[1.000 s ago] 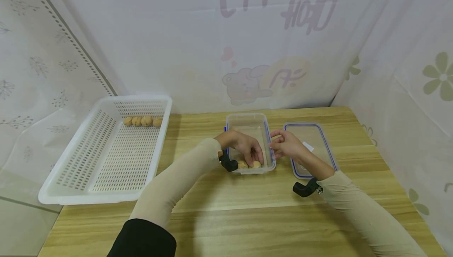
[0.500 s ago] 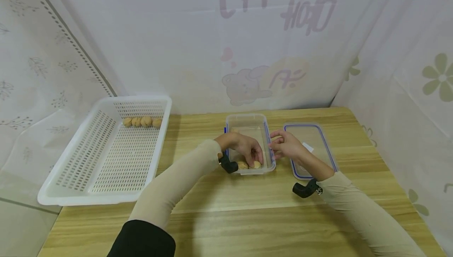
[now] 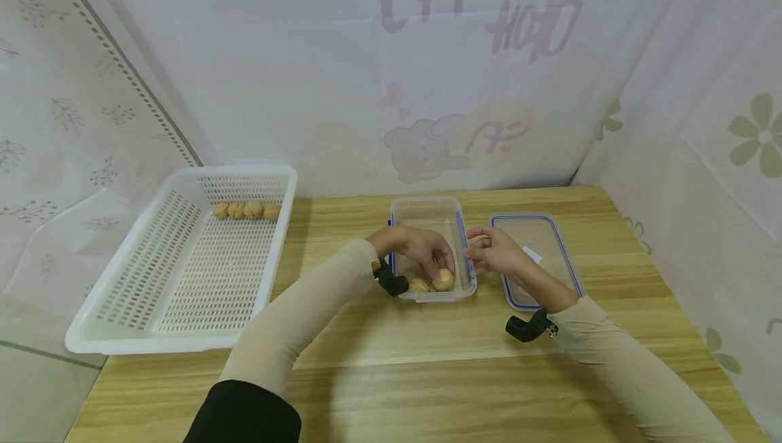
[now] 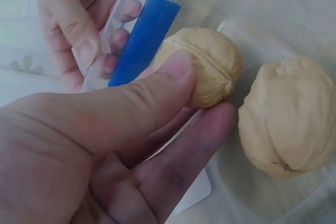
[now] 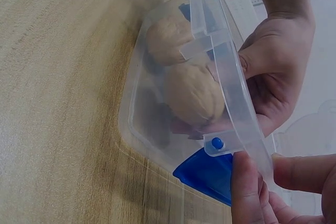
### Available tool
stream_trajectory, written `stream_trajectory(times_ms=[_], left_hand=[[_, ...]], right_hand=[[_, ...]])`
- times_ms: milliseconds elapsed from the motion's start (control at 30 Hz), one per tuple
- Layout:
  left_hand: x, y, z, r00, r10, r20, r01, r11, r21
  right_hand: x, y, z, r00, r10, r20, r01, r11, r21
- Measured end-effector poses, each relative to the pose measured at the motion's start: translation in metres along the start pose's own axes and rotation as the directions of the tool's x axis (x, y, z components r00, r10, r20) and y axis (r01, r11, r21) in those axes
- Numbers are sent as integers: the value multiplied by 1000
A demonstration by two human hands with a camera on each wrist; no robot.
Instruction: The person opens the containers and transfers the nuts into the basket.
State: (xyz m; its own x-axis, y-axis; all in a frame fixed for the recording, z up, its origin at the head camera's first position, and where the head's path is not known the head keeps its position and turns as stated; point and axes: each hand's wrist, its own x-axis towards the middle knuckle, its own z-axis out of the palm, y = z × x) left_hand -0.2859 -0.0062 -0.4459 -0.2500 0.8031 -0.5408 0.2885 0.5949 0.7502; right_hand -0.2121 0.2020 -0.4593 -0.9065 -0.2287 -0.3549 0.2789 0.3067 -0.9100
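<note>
In the head view, my left hand reaches inside a clear plastic food container. Its thumb and fingers pinch a walnut near the container's front end. Beside that one lies a second walnut, apart from the fingers. My right hand is at the container's right side. Seen from the right wrist, its thumb and fingers hold the rim from both sides, next to a blue latch that hangs down. The container's wall blurs both walnuts in that view.
A white perforated basket stands at the left, with several walnuts in a row along its back. A clear lid with a blue seal lies on the wooden table right of the container, partly under the right forearm.
My left hand has shifted slightly back and left, and the pinched walnut has come up a little, showing more of itself. The right hand keeps its place on the container.
</note>
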Motion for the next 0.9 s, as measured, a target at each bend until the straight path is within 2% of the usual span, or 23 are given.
stream_trajectory(times_ms=[333, 500, 633, 767, 900], left_hand=[[-11, -1, -8, 993, 42, -109, -43, 999, -12], [-17, -3, -12, 977, 69, -201, -75, 997, -21], [-22, -5, -15, 951, 85, -296, -93, 996, -13], [-30, -6, -19, 914, 91, -396, -103, 995, -8], [-40, -5, -23, 884, 107, -455, -134, 991, -27]], right_hand=[[0, -2, 0, 1000, 6, 4, -6, 1000, 3], [-2, -4, 1, 1000, 7, 16, -7, 1000, 1], [-1, -4, 1, 1000, 12, 13, -12, 1000, -9], [-1, -4, 1, 1000, 13, 12, -13, 1000, -17], [0, -4, 1, 1000, 16, 11, -16, 1000, -15]])
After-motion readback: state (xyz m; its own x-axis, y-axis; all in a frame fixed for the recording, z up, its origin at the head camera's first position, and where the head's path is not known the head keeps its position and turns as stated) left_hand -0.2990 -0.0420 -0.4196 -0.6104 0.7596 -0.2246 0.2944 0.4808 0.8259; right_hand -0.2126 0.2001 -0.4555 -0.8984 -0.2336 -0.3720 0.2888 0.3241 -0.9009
